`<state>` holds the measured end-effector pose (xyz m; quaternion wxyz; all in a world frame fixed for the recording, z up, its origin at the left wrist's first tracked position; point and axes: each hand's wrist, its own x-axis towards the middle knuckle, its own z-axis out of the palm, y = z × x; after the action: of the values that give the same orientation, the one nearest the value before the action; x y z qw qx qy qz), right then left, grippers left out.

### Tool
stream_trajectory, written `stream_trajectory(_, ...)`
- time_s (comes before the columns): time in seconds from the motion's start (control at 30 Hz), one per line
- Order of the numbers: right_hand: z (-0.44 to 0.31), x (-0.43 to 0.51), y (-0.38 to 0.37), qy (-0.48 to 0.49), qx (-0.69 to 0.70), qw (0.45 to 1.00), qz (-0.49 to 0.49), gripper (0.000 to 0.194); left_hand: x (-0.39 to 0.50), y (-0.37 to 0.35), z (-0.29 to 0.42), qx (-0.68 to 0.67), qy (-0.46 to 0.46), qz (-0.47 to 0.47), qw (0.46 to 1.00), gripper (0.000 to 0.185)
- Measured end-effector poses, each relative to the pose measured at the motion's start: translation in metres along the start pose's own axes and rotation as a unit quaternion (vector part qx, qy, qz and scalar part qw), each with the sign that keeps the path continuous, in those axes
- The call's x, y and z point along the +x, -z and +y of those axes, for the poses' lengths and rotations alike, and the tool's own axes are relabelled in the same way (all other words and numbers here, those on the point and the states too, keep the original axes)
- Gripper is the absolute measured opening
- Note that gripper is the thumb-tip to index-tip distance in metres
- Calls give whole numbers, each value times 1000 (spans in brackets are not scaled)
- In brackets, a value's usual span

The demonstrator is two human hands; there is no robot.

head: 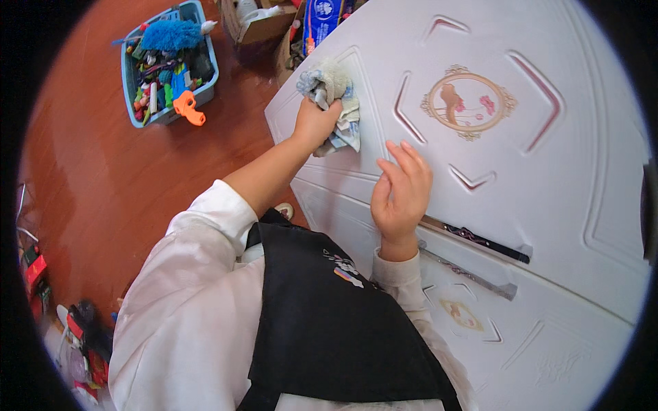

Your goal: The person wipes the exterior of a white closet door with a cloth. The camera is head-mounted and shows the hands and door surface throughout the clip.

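Observation:
A bunched terry cloth [329, 85], white and grey with blue patches, is gripped in my left hand [316, 120]. It lies against a white cabinet door [534, 200] near the door's edge, its lower corner hanging below my fingers. My right hand [403, 190] holds nothing. Its fingers are slightly bent and apart, just in front of the same door; whether they touch it I cannot tell. Beyond that hand, the panel bears an oval gold-framed flower motif [469, 104] amid raised angular mouldings. A long dark handle [478, 239] runs along the door's edge, below the right hand.
A second white door [560, 329] with a grey handle [468, 269] adjoins the first. On the reddish-brown floor [154, 190] stands a blue plastic bin [127, 87] full of toys, with a blue fluffy duster [172, 35] on top. Cardboard boxes [262, 25] stand behind; assorted items lie lower left.

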<state>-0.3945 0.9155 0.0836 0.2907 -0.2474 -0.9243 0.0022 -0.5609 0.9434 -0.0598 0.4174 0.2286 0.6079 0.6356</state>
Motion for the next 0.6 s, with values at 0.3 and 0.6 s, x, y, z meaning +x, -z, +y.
stream_trajectory(0.3, 14, -7, -14, 8, -3, 999, -47, 22, 17, 8, -112, 170, 157, 38, 972, 66)
stream_trajectory(0.6, 17, -10, -18, 19, 4, 997, -79, 24, -51, -29, -17, 113, -58, 25, 992, 72)
